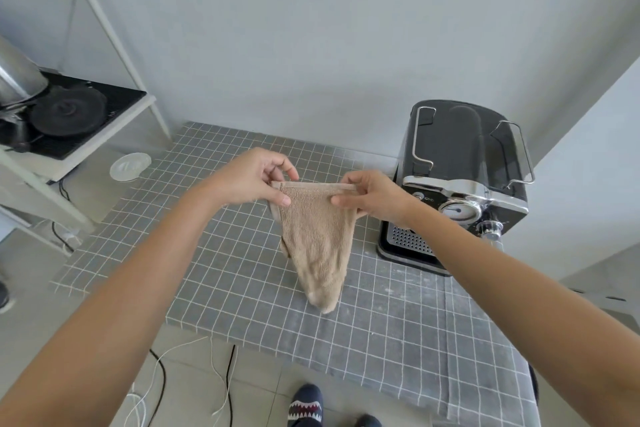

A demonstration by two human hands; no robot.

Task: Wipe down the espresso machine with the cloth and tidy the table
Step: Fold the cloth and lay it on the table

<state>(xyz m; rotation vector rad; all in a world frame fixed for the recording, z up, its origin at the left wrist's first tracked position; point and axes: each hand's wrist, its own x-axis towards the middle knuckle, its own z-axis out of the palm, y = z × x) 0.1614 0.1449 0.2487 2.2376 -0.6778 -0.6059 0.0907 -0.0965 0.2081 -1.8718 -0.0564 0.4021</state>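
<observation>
The left hand (pixel 256 177) and right hand (pixel 372 196) each pinch a top corner of the cloth (pixel 315 236), hanging above mid-surface (pixel 214 270). Risk: either grip slipping drops it (espresso machine (pixel 460 180) stands at the right edge).

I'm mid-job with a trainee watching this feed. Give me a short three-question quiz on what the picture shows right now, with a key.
1. True or false: the beige cloth lies flat on the table.
2. Which of the hands pinch the cloth's top edge? A) the left hand only B) the right hand only C) both
3. Fill in: the espresso machine stands on the checked tablecloth to the ____ of the cloth.

Key
1. False: it hangs from the hands, its lower tip at or near the tablecloth.
2. C: each hand pinches one end of the top edge.
3. Right, clear of the cloth and not being wiped now.
</observation>
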